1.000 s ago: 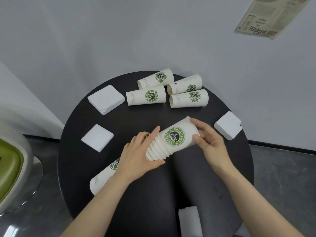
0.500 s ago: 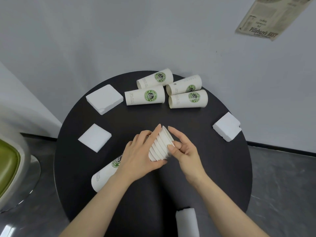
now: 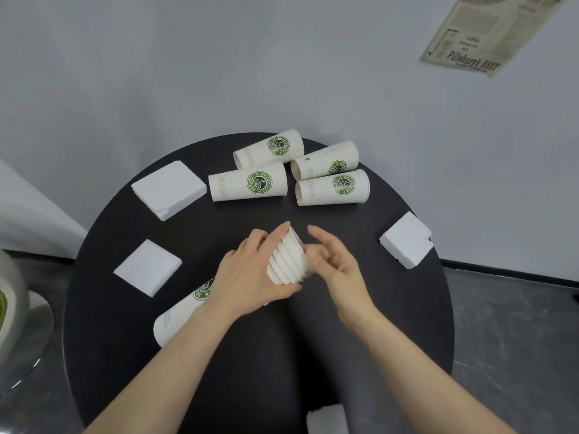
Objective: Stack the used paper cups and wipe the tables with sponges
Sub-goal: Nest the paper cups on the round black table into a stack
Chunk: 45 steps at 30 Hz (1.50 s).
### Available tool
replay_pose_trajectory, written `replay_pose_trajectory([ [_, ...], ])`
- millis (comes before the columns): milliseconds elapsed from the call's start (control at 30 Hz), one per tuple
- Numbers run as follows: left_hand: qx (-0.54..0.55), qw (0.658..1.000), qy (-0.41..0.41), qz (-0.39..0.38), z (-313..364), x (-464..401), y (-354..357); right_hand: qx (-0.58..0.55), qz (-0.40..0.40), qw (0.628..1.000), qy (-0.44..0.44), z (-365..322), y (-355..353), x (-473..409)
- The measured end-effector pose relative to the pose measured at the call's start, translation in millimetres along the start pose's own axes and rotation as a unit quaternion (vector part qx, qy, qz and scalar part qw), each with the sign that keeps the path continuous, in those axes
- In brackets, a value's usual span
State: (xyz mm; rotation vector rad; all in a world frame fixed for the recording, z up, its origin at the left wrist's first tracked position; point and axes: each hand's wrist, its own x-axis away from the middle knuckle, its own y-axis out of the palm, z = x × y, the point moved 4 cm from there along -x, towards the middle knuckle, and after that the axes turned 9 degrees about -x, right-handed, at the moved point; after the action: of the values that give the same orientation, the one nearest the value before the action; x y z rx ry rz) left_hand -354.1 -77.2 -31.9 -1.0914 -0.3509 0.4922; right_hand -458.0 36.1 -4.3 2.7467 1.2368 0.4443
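Left to right: flat sponge [image 3: 148, 268] near-left and thicker sponge [image 3: 169, 190] far-left, both clear of the work. Stack of cups [image 3: 286, 261] lies on its side mid-table [image 3: 391, 324], base end pointing near-left under the left arm. Left hand [image 3: 250, 277] wraps the stack just below the rims, fingers curled over the top, thumb underneath. Right hand [image 3: 332, 261] sits at the open mouth, fingers loosely spread, holding nothing. Paper is light, thin-walled and crushes easily, so my call is grip on the rolled rims, light squeeze. Four loose cups [image 3: 250, 183] lie on their sides at the far edge, touching, likely to roll; take each mid-body. Third sponge [image 3: 405, 241] far-right, another [image 3: 327, 419] at the near edge. Nothing blocks the reach.
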Motion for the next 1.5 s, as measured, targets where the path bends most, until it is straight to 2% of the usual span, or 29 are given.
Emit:
replay_pose_trajectory([
  [133, 0.029, 0.999, -0.027, 0.01, -5.1, -14.6, -5.7, 0.021, 0.094, 0.995, -0.002, -9.6, -39.6, -40.7],
  [267, 0.039, 0.998, -0.049, 0.021, -9.9, -26.1, -8.2, 0.057, 0.139, 0.989, -0.009, -14.9, -81.4, -94.8],
  [433, 0.038, 0.996, -0.069, 0.043, -16.5, -30.9, -6.2, 0.126, 0.135, 0.983, -0.006, -13.6, -105.4, -154.9],
  [600, 0.039, 0.996, -0.074, 0.037, -20.9, -38.6, -3.4, 0.275, 0.147, 0.949, 0.037, -4.4, -118.8, -187.8],
  [733, 0.037, 0.995, -0.079, 0.041, -23.8, -41.5, -3.2, 0.316, 0.161, 0.934, 0.039, 1.9, -121.7, -195.3],
  [900, 0.038, 0.995, -0.081, 0.037, -23.7, -42.2, -2.3, 0.255, 0.178, 0.95, 0.021, 7.5, -127.5, -190.3],
  [1033, 0.037, 0.996, -0.07, 0.032, -21.4, -40.0, -0.9, 0.095, 0.154, 0.983, 0.005, 2.6, -116.8, -172.1],
  [1233, 0.039, 0.997, -0.059, 0.023, -20.6, -30.9, -3.3, 0.037, 0.127, 0.991, -0.038, -9.4, -106.6, -126.5],
  [1500, 0.045, 0.998, -0.044, 0.025, -25.9, -3.3, -6.7, -0.007, 0.104, 0.984, -0.142, -45.3, -89.2, -64.1],
])
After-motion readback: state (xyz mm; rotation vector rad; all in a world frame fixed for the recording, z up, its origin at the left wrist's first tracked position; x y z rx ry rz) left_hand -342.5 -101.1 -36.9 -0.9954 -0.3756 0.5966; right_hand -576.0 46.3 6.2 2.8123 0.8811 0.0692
